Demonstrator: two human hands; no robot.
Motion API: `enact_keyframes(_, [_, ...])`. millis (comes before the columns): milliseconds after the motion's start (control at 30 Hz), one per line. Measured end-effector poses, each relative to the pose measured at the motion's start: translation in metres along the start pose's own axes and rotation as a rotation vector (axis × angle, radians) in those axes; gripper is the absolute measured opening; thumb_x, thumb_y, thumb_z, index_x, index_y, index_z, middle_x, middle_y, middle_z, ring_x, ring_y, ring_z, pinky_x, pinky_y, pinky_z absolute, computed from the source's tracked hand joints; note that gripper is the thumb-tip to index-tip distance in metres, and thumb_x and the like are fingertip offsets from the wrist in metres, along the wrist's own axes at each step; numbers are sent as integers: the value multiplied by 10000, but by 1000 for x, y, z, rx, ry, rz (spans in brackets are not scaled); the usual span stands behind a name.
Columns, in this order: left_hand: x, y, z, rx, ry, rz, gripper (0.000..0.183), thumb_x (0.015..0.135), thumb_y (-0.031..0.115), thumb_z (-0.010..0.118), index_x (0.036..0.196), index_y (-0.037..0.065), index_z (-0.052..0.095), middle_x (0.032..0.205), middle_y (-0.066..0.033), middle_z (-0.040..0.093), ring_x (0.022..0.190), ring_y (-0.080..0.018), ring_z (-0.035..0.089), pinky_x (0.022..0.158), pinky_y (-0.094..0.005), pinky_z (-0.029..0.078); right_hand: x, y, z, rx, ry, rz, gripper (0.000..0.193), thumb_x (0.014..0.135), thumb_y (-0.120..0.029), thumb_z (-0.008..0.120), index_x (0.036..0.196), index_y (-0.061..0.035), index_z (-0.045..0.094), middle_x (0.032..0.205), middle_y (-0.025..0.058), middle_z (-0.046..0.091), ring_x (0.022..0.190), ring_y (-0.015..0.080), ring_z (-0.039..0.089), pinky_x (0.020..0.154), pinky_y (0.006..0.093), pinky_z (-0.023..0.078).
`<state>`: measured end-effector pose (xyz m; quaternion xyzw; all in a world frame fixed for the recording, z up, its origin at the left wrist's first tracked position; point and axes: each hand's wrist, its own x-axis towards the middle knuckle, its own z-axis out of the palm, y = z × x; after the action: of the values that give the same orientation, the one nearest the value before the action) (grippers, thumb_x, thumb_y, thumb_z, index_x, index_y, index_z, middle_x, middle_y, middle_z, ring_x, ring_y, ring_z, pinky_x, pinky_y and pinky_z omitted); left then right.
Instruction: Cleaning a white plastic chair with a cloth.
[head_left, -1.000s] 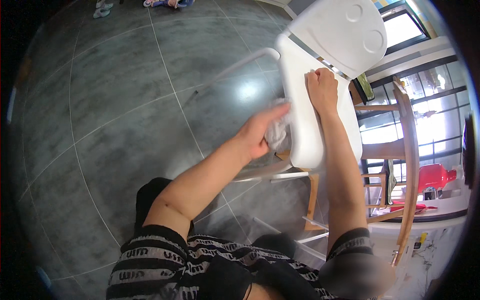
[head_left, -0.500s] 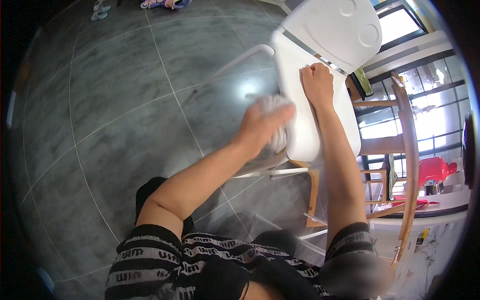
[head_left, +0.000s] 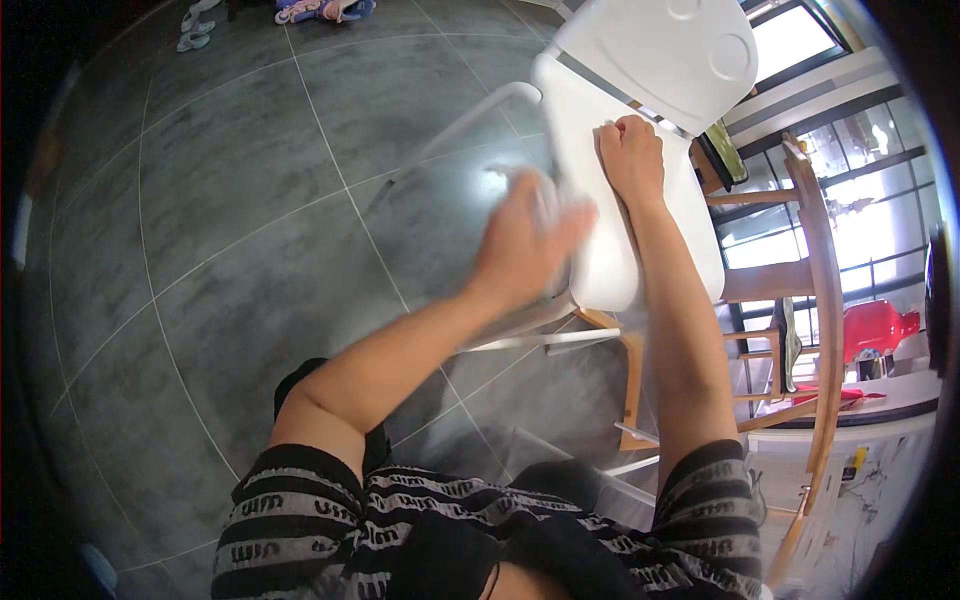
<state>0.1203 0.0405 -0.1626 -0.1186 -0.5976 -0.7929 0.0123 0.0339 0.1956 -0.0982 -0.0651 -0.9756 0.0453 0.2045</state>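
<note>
A white chair (head_left: pixel 605 262) with a smooth seat and a backrest stands in front of me, turned at an angle. My left hand (head_left: pixel 518 250), smeared by motion, is at the left edge of the seat. A whitish cloth (head_left: pixel 546 200) is in it, between thumb and fingers, mostly hidden and blurred. My right hand (head_left: pixel 634 165) rests on the seat close to the backrest, its fingers curled in. Nothing shows in the right hand, though its palm side is hidden.
Right of the white chair stands a wooden chair (head_left: pixel 822 300). Behind it, a red bottle-shaped container (head_left: pixel 876 331) sits on a white counter (head_left: pixel 850 415). Grey tiled floor (head_left: pixel 240 230) spreads to the left, with roller skates (head_left: pixel 325 10) and light-blue shoes (head_left: pixel 194 42) at the far side.
My left hand with the cloth has shifted slightly along the seat's left edge, and less of the cloth shows now. The right hand stays in place on the seat.
</note>
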Motion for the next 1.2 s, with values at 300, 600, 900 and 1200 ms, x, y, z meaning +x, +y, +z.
enact_keyframes(300, [32, 11, -17, 216, -2, 240, 313, 738, 304, 625, 828, 16, 542, 810, -175, 567, 766, -323, 555, 677, -379, 437, 5, 1, 4, 45, 29, 14, 321, 803, -264, 423, 930, 3, 547, 1020, 178, 526, 955, 339, 475, 814, 425, 405])
enact_keyframes(600, [72, 46, 0, 909, -282, 430, 330, 686, 344, 639, 854, 62, 605, 834, -133, 594, 755, -299, 587, 666, -399, 467, 5, 14, 4, 373, 227, 162, 323, 783, -223, 403, 908, 28, 562, 954, 217, 578, 923, 368, 534, 807, 422, 404])
enact_keyframes(900, [61, 45, -22, 652, -373, 451, 304, 727, 331, 606, 807, 39, 575, 797, -128, 553, 708, -293, 552, 618, -404, 430, 17, 5, -3, 389, 158, 321, 328, 775, -222, 400, 921, 23, 561, 975, 202, 578, 946, 359, 525, 821, 427, 407])
enact_keyframes(1200, [-37, 43, -31, 1109, -550, 980, 235, 538, 55, 672, 748, 75, 569, 664, -62, 483, 585, -231, 518, 476, -335, 410, 17, -7, -4, 434, 121, 315, 293, 789, -216, 394, 853, 34, 533, 972, 198, 559, 936, 354, 513, 806, 447, 405])
